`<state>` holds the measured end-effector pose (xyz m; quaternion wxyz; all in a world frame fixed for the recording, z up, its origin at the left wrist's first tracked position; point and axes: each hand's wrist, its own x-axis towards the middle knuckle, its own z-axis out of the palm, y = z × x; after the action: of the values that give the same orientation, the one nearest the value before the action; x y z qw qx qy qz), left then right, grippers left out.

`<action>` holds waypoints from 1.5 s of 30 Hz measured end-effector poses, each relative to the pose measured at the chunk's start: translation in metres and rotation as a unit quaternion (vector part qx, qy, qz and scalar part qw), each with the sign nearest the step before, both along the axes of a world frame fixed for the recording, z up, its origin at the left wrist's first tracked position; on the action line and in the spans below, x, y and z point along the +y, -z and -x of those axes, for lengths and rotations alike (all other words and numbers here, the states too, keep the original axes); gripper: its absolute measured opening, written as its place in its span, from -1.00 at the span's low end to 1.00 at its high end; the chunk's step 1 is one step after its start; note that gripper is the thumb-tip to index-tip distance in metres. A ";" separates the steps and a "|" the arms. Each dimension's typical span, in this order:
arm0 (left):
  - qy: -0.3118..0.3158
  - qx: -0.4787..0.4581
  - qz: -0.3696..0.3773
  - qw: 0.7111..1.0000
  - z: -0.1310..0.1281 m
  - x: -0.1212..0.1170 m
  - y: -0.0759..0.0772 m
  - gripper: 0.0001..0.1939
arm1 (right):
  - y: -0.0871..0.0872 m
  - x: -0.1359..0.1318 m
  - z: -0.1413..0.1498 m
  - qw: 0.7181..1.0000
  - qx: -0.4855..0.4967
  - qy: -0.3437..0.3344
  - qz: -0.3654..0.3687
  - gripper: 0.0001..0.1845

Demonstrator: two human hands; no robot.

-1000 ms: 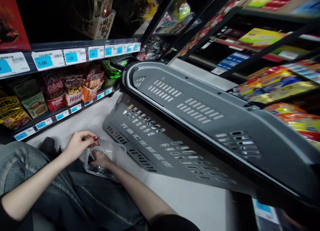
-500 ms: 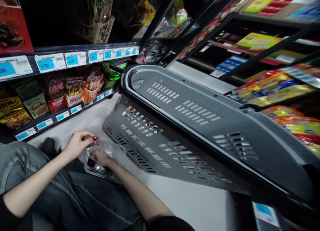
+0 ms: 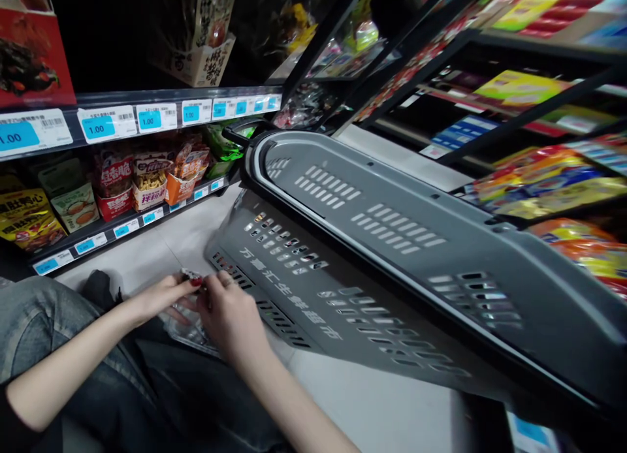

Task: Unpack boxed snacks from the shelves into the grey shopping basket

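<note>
My left hand (image 3: 164,297), with red nails, pinches a small shiny packet (image 3: 190,274) between thumb and fingers. Against it, my right hand (image 3: 230,312) is closed, its fingertips meeting the left thumb; what lies inside its fingers is hidden. Below both hands, by my lap, sits a clear plastic container (image 3: 189,335), mostly covered by the hands, so its contents are hard to make out. A large grey shopping basket (image 3: 294,296) with slotted sides stands just right of my hands.
At the left, a shelf (image 3: 161,91) with price tags runs above a lower row of snack packs (image 3: 115,179). Shelves of bright packages (image 3: 553,172) fill the right side. My jeans-clad leg (image 3: 39,329) is at the lower left, and pale floor (image 3: 372,394) shows beneath the basket.
My right hand has come up out of the clear container and met my left hand. A small shiny packet now shows between the fingers. The view has shifted slightly.
</note>
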<state>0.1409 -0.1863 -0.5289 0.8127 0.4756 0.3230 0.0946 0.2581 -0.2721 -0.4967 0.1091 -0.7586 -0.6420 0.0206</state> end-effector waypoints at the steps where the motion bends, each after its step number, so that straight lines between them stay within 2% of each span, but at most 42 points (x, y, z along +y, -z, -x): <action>1: -0.031 -0.020 0.020 0.999 0.000 0.000 0.000 -0.52 | 0.000 -0.003 0.009 0.999 -0.020 -0.029 -0.015 -0.84; 3: -0.089 -0.049 0.052 0.994 0.001 0.001 -0.001 -0.63 | -0.002 -0.007 0.017 0.994 -0.006 -0.099 -0.044 -0.84; 5: -0.107 -0.084 0.078 0.988 0.004 0.005 -0.003 -0.68 | -0.007 -0.007 0.013 0.986 0.082 -0.126 -0.073 -0.83; 8: -0.055 -0.141 0.103 0.983 0.008 0.008 -0.008 -0.64 | -0.014 -0.001 -0.012 0.963 0.240 -0.049 -0.110 -0.80; 11: 0.011 -0.152 0.124 0.980 0.010 0.007 -0.012 -0.61 | -0.012 0.008 -0.037 0.915 0.388 0.041 -0.100 -0.80; 14: 0.026 -0.136 0.128 0.982 0.009 0.004 -0.013 -0.59 | -0.007 0.013 -0.048 0.875 0.477 0.053 -0.066 -0.75; 17: 0.019 -0.128 0.115 0.985 0.007 0.001 -0.012 -0.55 | -0.004 0.014 -0.049 0.867 0.496 0.037 -0.040 -0.73; 20: -0.054 -0.164 0.102 0.980 0.004 -0.003 -0.013 -0.52 | -0.002 0.012 -0.046 0.844 0.533 0.056 0.015 -0.67; 21: -0.094 -0.180 0.096 0.974 0.003 -0.005 -0.013 -0.50 | -0.001 0.012 -0.045 0.826 0.558 0.056 0.057 -0.63; 23: -0.168 -0.205 0.081 0.961 0.000 -0.008 -0.013 -0.45 | 0.002 0.011 -0.040 0.770 0.622 0.029 0.142 -0.57; 25: -0.213 -0.213 0.062 0.951 -0.002 -0.010 -0.012 -0.36 | 0.005 0.012 -0.035 0.721 0.676 0.002 0.152 -0.57; 26: -0.222 -0.214 0.048 0.950 -0.003 -0.011 -0.011 -0.30 | 0.007 0.012 -0.031 0.712 0.691 0.001 0.124 -0.59; 27: -0.223 -0.213 0.030 0.951 -0.004 -0.011 -0.009 -0.26 | 0.009 0.013 -0.028 0.715 0.694 0.009 0.086 -0.62; 31: -0.185 -0.199 -0.034 0.962 -0.005 -0.013 0.000 -0.21 | 0.012 0.016 -0.022 0.763 0.644 0.037 -0.026 -0.72; 34: -0.144 -0.200 -0.058 0.967 -0.002 -0.013 0.004 -0.25 | 0.008 0.016 -0.027 0.778 0.622 0.017 -0.081 -0.74; 36: -0.105 -0.212 -0.085 0.968 0.001 -0.009 0.004 -0.28 | 0.003 0.014 -0.034 0.803 0.586 -0.014 -0.109 -0.77; 38: -0.060 -0.207 -0.085 0.973 0.004 -0.003 0.001 -0.37 | -0.004 0.012 -0.044 0.845 0.521 -0.048 -0.108 -0.78; 41: 0.045 -0.109 -0.044 0.992 0.007 0.003 -0.004 -0.60 | -0.012 0.008 -0.057 0.905 0.410 -0.092 -0.068 -0.81; 43: 0.126 -0.035 -0.042 0.991 0.007 0.004 -0.005 -0.70 | -0.015 0.006 -0.062 0.925 0.358 -0.119 -0.043 -0.82; 45: 0.178 -0.001 -0.063 0.982 0.006 0.002 -0.003 -0.73 | -0.017 0.006 -0.063 0.930 0.340 -0.138 -0.017 -0.82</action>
<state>0.1351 -0.1847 -0.5254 0.7855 0.5753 0.2260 -0.0309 0.3209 -0.2660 -0.4801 0.3292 -0.6081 -0.6654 0.2813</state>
